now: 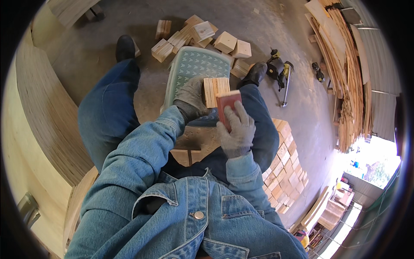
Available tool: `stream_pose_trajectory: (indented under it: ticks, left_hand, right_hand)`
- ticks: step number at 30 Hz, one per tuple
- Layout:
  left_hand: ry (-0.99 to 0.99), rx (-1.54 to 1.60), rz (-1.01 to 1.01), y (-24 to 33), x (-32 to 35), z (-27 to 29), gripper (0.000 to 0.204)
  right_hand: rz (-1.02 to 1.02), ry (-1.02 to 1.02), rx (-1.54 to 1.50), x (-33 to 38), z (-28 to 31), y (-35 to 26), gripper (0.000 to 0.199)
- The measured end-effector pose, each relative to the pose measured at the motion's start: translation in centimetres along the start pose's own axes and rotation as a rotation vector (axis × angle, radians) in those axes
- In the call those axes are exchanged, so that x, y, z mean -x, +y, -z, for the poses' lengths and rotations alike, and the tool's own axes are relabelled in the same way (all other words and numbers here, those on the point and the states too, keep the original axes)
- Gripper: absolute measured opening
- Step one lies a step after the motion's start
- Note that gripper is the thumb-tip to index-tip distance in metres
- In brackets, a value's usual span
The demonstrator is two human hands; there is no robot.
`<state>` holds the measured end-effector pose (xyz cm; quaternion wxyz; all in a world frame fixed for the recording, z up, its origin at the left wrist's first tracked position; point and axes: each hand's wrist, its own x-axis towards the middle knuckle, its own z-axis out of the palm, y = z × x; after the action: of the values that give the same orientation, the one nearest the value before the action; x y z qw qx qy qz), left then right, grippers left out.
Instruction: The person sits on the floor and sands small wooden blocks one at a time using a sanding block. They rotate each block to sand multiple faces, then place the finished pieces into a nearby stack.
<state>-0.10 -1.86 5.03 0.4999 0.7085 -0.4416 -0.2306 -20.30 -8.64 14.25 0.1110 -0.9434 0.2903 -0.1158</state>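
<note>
My left hand [192,97], in a grey work glove, is closed around a squared wood block [210,91] with striped, layered grain. My gloved right hand [238,130] grips a sanding block [227,103], a wooden piece with a dull red face. The sanding block is at the wood block's right side and overlaps its lower right corner in the view; whether the two touch, I cannot tell. Beneath both hands, between my legs, stands a pale green plastic stool [186,58] with a patterned top. Dust lies on its surface.
Loose wood blocks [199,33] lie in a heap beyond the stool. Stacked blocks [284,164] stand to my right. Power tools [278,71] rest on the floor near my right boot [255,74]. Long boards [345,73] lean at the far right; a curved plywood piece [47,99] is left.
</note>
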Motion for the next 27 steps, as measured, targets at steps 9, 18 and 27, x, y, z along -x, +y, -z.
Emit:
stream_pose_trajectory:
  ticks: [9, 18, 27]
  left_hand:
    - [-0.003, 0.179, 0.051, -2.6, 0.1, -1.7, 0.08]
    - [-0.056, 0.12, 0.019, -1.4, 0.5, -0.5, 0.1]
    - [0.032, 0.452, 0.256, 0.0, -1.0, 2.9, 0.092]
  right_hand:
    - [-0.127, 0.024, 0.012, -12.0, -2.7, 0.7, 0.055]
    - [-0.076, 0.109, -0.062, -2.5, -1.3, 0.4, 0.058]
    - [-0.05, 0.071, -0.043, -2.4, -1.3, 1.3, 0.056]
